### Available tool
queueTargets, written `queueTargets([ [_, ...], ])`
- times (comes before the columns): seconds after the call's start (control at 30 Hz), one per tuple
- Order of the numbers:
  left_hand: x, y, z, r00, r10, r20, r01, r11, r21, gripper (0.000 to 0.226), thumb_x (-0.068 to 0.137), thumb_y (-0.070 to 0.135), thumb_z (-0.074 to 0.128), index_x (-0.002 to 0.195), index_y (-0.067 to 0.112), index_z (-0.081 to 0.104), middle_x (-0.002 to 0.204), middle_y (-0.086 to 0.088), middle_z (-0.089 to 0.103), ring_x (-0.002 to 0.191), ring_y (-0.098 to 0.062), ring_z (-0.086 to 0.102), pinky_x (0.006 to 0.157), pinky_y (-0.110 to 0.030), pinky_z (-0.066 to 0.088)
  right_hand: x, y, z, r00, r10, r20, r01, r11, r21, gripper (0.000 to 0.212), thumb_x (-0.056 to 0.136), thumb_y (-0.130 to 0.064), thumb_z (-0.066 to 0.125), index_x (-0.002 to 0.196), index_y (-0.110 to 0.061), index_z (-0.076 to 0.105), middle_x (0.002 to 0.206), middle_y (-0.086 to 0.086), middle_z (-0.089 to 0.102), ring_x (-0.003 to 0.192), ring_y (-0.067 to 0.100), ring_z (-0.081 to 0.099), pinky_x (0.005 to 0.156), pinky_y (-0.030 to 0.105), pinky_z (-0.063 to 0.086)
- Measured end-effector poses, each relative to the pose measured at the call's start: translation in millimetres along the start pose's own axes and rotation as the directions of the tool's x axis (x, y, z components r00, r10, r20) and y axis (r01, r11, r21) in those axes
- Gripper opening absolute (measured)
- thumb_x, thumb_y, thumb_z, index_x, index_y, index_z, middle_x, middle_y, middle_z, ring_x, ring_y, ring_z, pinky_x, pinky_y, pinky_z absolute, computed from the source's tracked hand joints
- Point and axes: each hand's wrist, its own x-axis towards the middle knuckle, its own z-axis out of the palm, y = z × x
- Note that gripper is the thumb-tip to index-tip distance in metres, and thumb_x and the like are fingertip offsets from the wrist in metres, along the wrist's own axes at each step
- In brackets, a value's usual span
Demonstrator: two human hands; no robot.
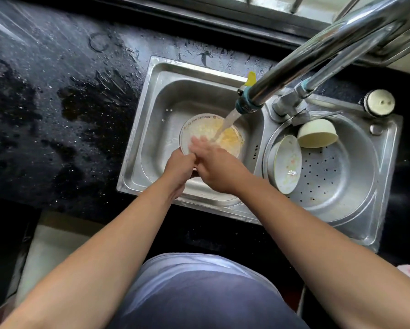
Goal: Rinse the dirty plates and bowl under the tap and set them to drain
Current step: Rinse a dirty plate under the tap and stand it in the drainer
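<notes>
Left hand (179, 168) grips the near rim of a dirty plate (199, 125), fingers curled under the edge, holding it tilted in the left sink basin (151, 148). Right hand (217, 169) lies flat on the plate face, fingers (198, 144) spread and blurred, palm down, not gripping anything. Plate is white with yellow-orange food smear and small lettering along its far rim. Water stream (225, 125) from the tap nozzle (245, 104) hits the plate just beyond the right fingertips. Nozzle has a teal collar and a yellow tab; chrome spout (318, 55) runs up and to the right. In the right round basin (356, 186), with perforated floor, a second plate (287, 165) stands on edge leaning against the left wall, bits of residue on its face. Just beside it, toward the tap base, a cream bowl (318, 134) rests tipped on its side, touching or nearly touching the plate, cannot tell which. White round cap (379, 103) on the far sink deck. Black counter (56, 115) to the left is wet, puddles and droplets all over.
</notes>
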Motion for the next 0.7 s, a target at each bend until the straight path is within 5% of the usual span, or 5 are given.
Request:
queueTargets([
  [0.17, -4, -5, -4, 0.999, -0.041, 0.001, 0.041, 0.999, 0.016, 0.04, 0.083, 0.005, 0.058, 0.122, 0.008, 0.067, 0.102, -0.015, 0.077, 0.072, -0.02, 0.076, 0.058, -0.032, 0.062, -17, 27, -6, 0.983, 0.167, -0.075, -0.17, 0.985, -0.038, 0.01, 0.093, -0.018, 0.045, 0.09, -0.017, 0.055, 0.107, 0.001, 0.055, 0.099, 0.033, 0.061, 0.073, 0.036, 0.045],
  [0.33, -7, -3, 0, 0.999, -0.035, 0.006, 0.035, 0.997, 0.066, 0.049, 0.079, 0.004, 0.052, 0.128, 0.005, 0.06, 0.115, -0.021, 0.07, 0.091, -0.035, 0.072, 0.063, -0.037, 0.064, -9, 32, -17, 0.931, 0.247, -0.269, -0.209, 0.965, 0.16, 0.032, 0.095, -0.015, 0.049, 0.118, -0.014, 0.071, 0.131, 0.005, 0.068, 0.121, 0.028, 0.06, 0.101, 0.032, 0.044],
  [0.43, -5, 1, 1, 1.0, -0.022, -0.003, 0.022, 0.998, 0.063, 0.047, 0.078, 0.004, 0.052, 0.124, 0.006, 0.059, 0.113, -0.018, 0.069, 0.085, -0.029, 0.07, 0.061, -0.036, 0.063, -19, 46, -37, 0.764, 0.497, -0.411, -0.342, 0.852, 0.396, 0.044, 0.088, -0.018, 0.047, 0.122, -0.019, 0.074, 0.128, 0.001, 0.072, 0.118, 0.019, 0.064, 0.106, 0.027, 0.045],
  [0.57, -1, 8, 0, 1.0, 0.018, -0.021, -0.015, 0.993, 0.113, 0.046, 0.072, 0.01, 0.051, 0.116, 0.016, 0.061, 0.113, -0.01, 0.069, 0.091, -0.029, 0.07, 0.063, -0.037, 0.064, -46, 90, -69, 0.401, 0.853, -0.335, -0.428, 0.498, 0.754, 0.045, 0.087, -0.022, 0.049, 0.127, -0.015, 0.07, 0.106, -0.003, 0.068, 0.102, 0.019, 0.063, 0.097, 0.035, 0.052],
  [0.7, 2, 13, 0, 0.998, 0.055, -0.013, -0.052, 0.984, 0.171, 0.042, 0.073, 0.012, 0.05, 0.112, 0.023, 0.062, 0.108, 0.003, 0.069, 0.094, -0.021, 0.07, 0.059, -0.027, 0.063, -61, 127, -94, 0.29, 0.942, -0.172, -0.257, 0.25, 0.934, 0.059, 0.08, -0.018, 0.053, 0.135, 0.004, 0.053, 0.115, 0.023, 0.066, 0.096, 0.021, 0.065, 0.095, 0.048, 0.058],
])
